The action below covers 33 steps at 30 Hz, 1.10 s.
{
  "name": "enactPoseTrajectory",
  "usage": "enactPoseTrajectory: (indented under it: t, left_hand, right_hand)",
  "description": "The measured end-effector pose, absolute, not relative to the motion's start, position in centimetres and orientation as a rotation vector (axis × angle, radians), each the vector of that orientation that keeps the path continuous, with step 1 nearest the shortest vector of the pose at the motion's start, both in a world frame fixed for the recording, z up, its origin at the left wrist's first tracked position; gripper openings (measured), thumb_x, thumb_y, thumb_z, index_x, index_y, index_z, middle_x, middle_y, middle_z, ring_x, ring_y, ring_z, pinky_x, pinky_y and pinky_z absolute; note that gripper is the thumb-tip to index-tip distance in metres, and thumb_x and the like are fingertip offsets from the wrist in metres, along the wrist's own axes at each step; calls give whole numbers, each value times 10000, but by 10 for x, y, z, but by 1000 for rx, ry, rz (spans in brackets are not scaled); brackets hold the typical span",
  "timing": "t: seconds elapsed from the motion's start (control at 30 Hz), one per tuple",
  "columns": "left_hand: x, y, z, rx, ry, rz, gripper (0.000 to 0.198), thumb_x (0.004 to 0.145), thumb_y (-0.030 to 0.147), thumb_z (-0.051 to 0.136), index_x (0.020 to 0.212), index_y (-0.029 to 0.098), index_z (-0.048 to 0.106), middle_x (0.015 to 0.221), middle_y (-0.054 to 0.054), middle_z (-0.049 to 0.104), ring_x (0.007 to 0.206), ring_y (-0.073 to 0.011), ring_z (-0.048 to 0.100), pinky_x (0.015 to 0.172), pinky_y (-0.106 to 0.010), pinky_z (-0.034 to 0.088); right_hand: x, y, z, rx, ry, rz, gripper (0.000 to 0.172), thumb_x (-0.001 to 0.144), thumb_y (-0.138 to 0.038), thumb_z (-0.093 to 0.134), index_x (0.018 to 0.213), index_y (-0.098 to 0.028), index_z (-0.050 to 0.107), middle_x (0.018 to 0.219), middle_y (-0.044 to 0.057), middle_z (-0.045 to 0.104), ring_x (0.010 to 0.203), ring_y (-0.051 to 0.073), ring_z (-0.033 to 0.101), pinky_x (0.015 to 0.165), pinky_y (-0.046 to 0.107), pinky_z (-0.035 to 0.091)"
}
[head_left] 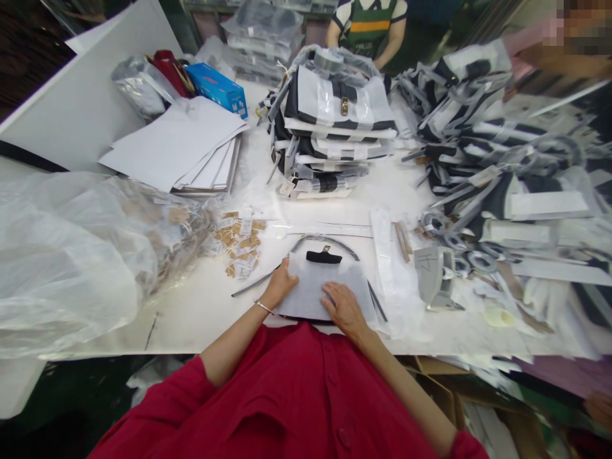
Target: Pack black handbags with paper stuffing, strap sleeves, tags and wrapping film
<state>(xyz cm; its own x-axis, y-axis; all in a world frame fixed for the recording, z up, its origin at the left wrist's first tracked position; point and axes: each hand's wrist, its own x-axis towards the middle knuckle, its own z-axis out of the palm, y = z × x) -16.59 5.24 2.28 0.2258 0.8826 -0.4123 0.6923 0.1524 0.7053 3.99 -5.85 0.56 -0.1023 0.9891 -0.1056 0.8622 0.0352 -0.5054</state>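
Observation:
On the table before me lies a handbag point(306, 290), its front covered by a pale grey-white sheet. A black flap point(324, 257) with a gold-coloured clasp shows at its top, and a dark handle arches behind it. Dark strap ends stick out on both sides. My left hand point(281, 282) grips the bag's left edge, thumb on the sheet and the other fingers partly hidden. Fingers apart, my right hand point(345, 310) rests flat on the covered front, right of the middle.
Wrapped handbags point(342, 105) are stacked ahead, and more pile up on the right. Paper tags point(241, 242) lie to the left, beside clear plastic point(71, 255). A tape dispenser point(435, 277) stands right. White sheets point(176, 140) and a blue box point(217, 88) sit back left. A co-worker point(368, 29) stands opposite.

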Motion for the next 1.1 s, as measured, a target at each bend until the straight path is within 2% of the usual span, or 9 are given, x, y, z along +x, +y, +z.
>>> enactPoseTrajectory:
  t: [0.4,0.57,0.7,0.77,0.83,0.9,0.97,1.03,1.1]
  left_hand:
    - [-160,49,22,1767,1588,157,489,784,147,538,1260,148,425,973,-90,693,903,-254,676,806,-331,501]
    - [-157,43,24,2017,1624,-66,642,846,190,505,1447,151,283,970,-110,697,865,-277,686,745,-353,513]
    - [-157,39,32,2321,1543,8,787,821,141,532,1522,180,177,1267,-166,591,1078,-286,620,865,-385,502]
    - [-156,37,40,2503,1454,160,762,822,105,529,1514,223,233,1461,-170,435,1278,-309,485,1026,-459,411]
    - [-155,34,49,2602,1286,265,631,850,112,528,1450,235,377,1523,-143,367,1379,-310,367,1115,-503,302]
    - [-153,28,55,2587,1012,233,441,889,207,557,1328,224,521,1421,-124,504,1319,-280,448,1090,-450,349]
    - [-152,19,57,2503,740,112,341,897,351,591,1215,229,594,1203,-85,653,1120,-238,598,958,-362,463]
    - [-153,11,54,2439,580,35,330,894,432,593,1152,228,618,1046,-51,694,960,-209,649,845,-308,502]
    - [-154,4,47,2429,544,45,279,917,406,566,1110,217,634,997,-45,695,921,-196,655,825,-288,502]
  right_hand:
    - [54,-60,3,-1860,-2088,713,334,930,-327,534,1229,-212,629,1286,101,642,1249,269,552,1102,506,382]
    - [51,-56,4,-1865,-2140,709,332,924,-326,540,1208,-191,645,1242,116,665,1221,272,571,1066,467,423]
    - [49,-57,5,-1878,-2139,685,342,921,-326,543,1213,-179,642,1249,124,659,1215,275,573,1071,467,414]
    - [50,-57,4,-1871,-2137,683,342,917,-332,548,1210,-185,644,1246,123,661,1212,272,574,1067,460,419]
    - [50,-57,2,-1856,-2136,687,336,914,-332,549,1201,-191,651,1233,119,668,1199,270,581,1057,453,429]
    - [51,-55,-1,-1834,-2134,701,325,912,-322,543,1186,-191,659,1218,115,677,1179,266,595,1047,447,439]
    - [52,-53,-5,-1828,-2119,728,310,910,-302,535,1162,-185,672,1207,116,683,1163,262,606,1045,445,443]
    - [53,-50,-6,-1840,-2084,772,300,900,-289,538,1140,-183,685,1201,117,686,1156,259,611,1044,445,448]
    - [55,-47,-5,-1857,-2028,841,300,886,-297,554,1128,-188,693,1199,116,687,1159,260,610,1043,449,453]
